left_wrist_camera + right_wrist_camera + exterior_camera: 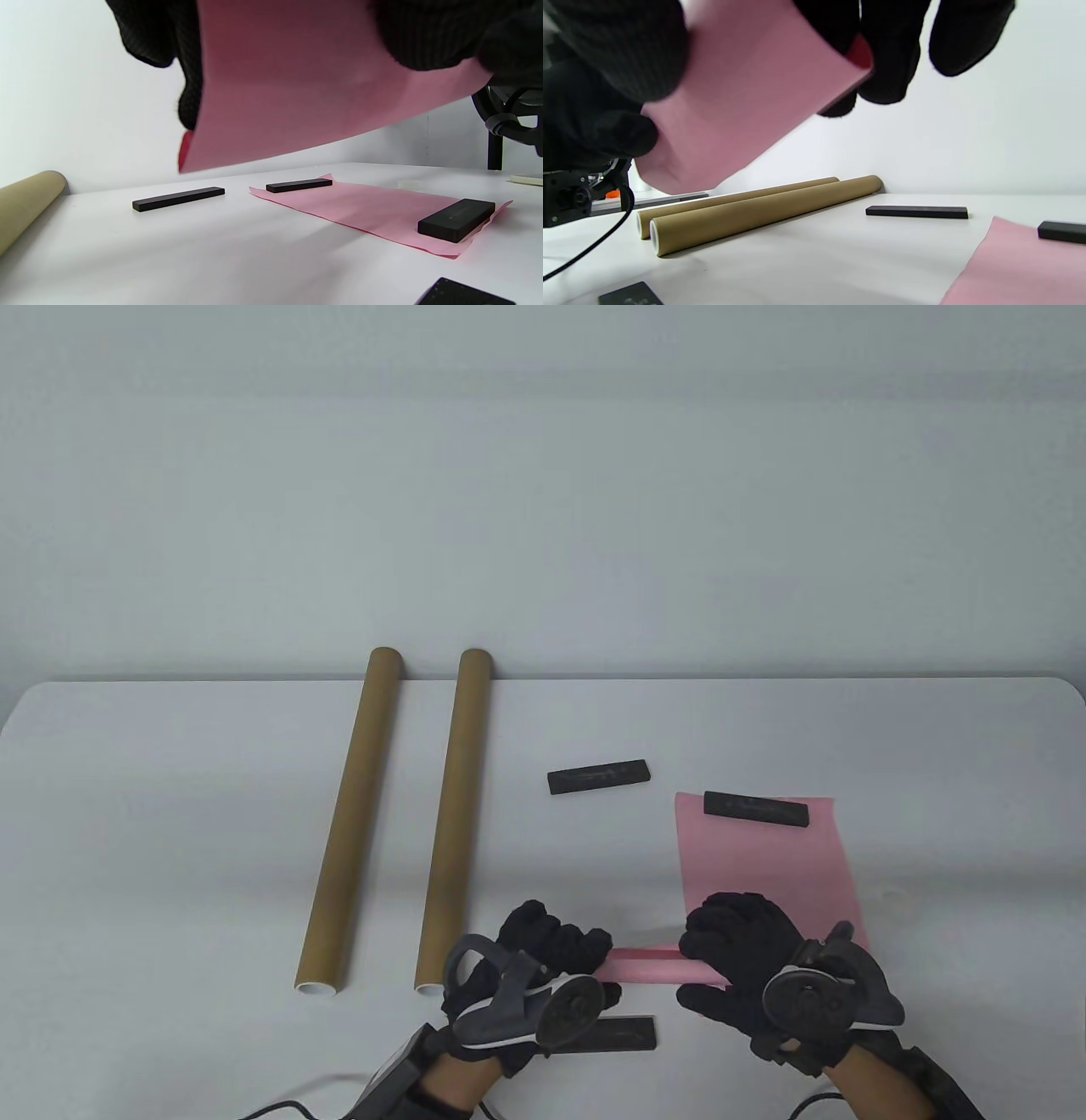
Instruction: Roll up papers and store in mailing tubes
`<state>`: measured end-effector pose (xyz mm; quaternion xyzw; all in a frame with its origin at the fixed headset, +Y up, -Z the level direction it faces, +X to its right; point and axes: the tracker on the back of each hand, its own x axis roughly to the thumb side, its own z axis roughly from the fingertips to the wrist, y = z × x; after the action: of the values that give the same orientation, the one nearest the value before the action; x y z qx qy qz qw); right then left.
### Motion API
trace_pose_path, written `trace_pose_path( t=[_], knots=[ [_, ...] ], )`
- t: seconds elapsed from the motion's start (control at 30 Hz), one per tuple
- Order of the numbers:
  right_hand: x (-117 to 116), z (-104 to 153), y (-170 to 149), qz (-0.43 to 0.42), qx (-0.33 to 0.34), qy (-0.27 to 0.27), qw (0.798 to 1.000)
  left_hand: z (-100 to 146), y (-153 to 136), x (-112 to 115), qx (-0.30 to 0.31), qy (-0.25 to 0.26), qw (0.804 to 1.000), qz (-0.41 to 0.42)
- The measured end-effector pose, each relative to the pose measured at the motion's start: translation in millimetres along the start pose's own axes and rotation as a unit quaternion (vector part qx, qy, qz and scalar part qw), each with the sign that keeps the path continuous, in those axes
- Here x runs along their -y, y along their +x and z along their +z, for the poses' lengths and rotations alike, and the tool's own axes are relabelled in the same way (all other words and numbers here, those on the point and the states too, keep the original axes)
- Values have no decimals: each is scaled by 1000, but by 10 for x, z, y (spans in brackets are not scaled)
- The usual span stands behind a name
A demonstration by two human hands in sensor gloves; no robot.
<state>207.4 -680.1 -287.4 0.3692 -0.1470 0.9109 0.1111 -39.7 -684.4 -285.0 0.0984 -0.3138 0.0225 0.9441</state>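
A rolled pink paper (646, 965) is held above the table near its front edge, between both hands. My left hand (550, 950) grips its left end and my right hand (736, 942) grips its right end. It fills the top of the left wrist view (297, 84) and of the right wrist view (746, 106). A second pink sheet (768, 861) lies flat at the right, also in the left wrist view (373, 207). Two brown mailing tubes (352, 814) (454, 814) lie side by side at the left, also in the right wrist view (763, 212).
A black bar (757, 808) weighs down the flat sheet's far edge. Another black bar (599, 776) lies on the table in the middle. A third black bar (615, 1033) lies at the front edge under my hands. The table's back edge meets the wall.
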Motion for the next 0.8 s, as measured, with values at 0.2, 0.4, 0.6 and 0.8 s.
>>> trace_pose_path(
  t=[0.2,0.4,0.6,0.8],
  knots=[
    [-24,-9,2,-12,-1,8,1000,13,11,-6,-1,11,1000,-20],
    [-4,2,-24,-13,-7,-1,1000,4,16,-7,6,6,1000,-6],
    [-2,-5,12,2,-2,-6,1000,13,-3,2,-2,7,1000,-10],
    [10,5,-22,-33,-5,-11,999,25,35,-51,15,28,999,-11]
  ],
)
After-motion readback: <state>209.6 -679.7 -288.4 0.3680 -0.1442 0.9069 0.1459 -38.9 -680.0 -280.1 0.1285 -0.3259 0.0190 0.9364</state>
